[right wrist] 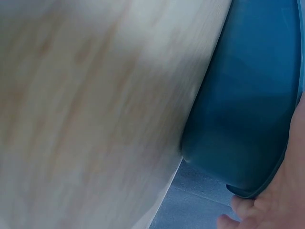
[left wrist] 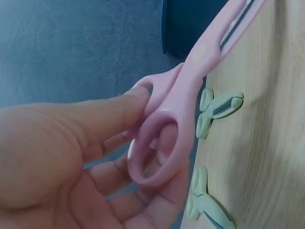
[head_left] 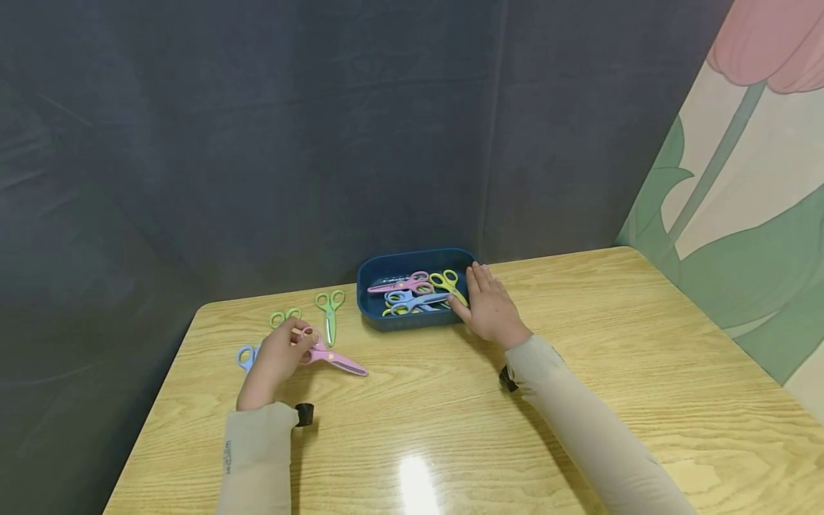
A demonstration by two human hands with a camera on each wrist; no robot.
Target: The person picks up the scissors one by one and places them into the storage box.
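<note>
My left hand point(head_left: 280, 354) pinches pink scissors point(head_left: 331, 356) by the handle loops, their blades pointing right and toward me. In the left wrist view, the thumb presses one loop of the pink scissors point(left wrist: 190, 76) while fingers lie behind the other. Green scissors point(head_left: 330, 318), a second green pair point(head_left: 285, 315) and partly hidden blue scissors point(head_left: 246, 356) lie around that hand. My right hand point(head_left: 494, 311) rests over the right end of a dark blue bin point(head_left: 393, 323), fingers straight along its rim. Pink scissors point(head_left: 402, 284), yellow scissors point(head_left: 449, 285) and blue scissors point(head_left: 418, 302) lie inside.
The wooden table point(head_left: 412, 408) stands against a dark cloth-like backdrop point(head_left: 322, 143). The bin sits near the table's back edge. On the right is a wall with a painted flower point(head_left: 747, 129).
</note>
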